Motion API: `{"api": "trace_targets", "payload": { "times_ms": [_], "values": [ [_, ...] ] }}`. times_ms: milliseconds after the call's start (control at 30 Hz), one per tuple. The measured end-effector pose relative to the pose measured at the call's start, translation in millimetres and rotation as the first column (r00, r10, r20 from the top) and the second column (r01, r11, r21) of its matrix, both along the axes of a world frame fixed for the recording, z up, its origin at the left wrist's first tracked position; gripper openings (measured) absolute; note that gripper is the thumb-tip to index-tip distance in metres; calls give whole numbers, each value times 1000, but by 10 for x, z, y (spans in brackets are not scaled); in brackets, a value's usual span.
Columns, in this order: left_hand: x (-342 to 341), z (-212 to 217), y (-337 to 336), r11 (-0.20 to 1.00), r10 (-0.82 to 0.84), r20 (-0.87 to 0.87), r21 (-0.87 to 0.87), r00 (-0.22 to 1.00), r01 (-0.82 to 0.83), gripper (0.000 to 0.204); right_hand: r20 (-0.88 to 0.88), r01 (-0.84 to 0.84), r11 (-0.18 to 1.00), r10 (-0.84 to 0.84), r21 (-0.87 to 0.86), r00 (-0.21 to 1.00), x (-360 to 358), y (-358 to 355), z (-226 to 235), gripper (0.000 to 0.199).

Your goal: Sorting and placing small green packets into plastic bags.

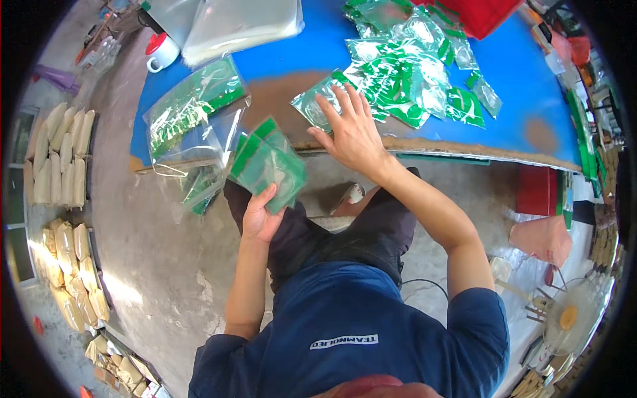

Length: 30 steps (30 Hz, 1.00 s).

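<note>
My left hand [261, 220] is closed on a fanned stack of small green-and-clear plastic packets [271, 162], held over my lap just off the table's front edge. My right hand [358, 136] reaches over that edge with its fingers apart. Its fingertips are at a single clear packet with a green end [315, 105]; whether they touch it I cannot tell. Beyond the hand lies a loose heap of similar packets [401, 83]. To the left, a larger clear bag [192, 109] with green packets inside hangs partly over the edge.
The blue table [285, 63] has a worn brown front edge. On it are a stack of clear plastic bags [242, 30], a white mug [163, 53] with a red top and a red container [488, 13]. Wrapped brown bundles [61, 156] stand at left, a fan [570, 318] at right.
</note>
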<state>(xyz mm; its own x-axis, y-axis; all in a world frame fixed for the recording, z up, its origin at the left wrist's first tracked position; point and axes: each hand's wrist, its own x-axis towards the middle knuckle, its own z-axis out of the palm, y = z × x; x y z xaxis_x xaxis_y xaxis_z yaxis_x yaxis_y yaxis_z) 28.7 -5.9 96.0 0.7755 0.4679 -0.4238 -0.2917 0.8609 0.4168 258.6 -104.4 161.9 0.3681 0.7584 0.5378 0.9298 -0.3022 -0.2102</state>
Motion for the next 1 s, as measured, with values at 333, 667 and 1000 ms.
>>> {"api": "trace_targets", "payload": {
  "times_ms": [333, 667, 1000],
  "values": [
    [184, 118, -81, 970, -4, -66, 241, 998, 20, 51, -81, 36, 996, -42, -84, 996, 143, 154, -62, 34],
    [246, 83, 28, 963, -48, -106, 258, 993, 74, 46, -724, -504, 860, 294, -85, 624, -10, -165, 57, 16],
    [175, -316, -105, 979, -175, -26, 100, 984, 177, 52, -75, 185, 977, -194, -109, 978, 1196, -1309, -275, 47]
  ]
}}
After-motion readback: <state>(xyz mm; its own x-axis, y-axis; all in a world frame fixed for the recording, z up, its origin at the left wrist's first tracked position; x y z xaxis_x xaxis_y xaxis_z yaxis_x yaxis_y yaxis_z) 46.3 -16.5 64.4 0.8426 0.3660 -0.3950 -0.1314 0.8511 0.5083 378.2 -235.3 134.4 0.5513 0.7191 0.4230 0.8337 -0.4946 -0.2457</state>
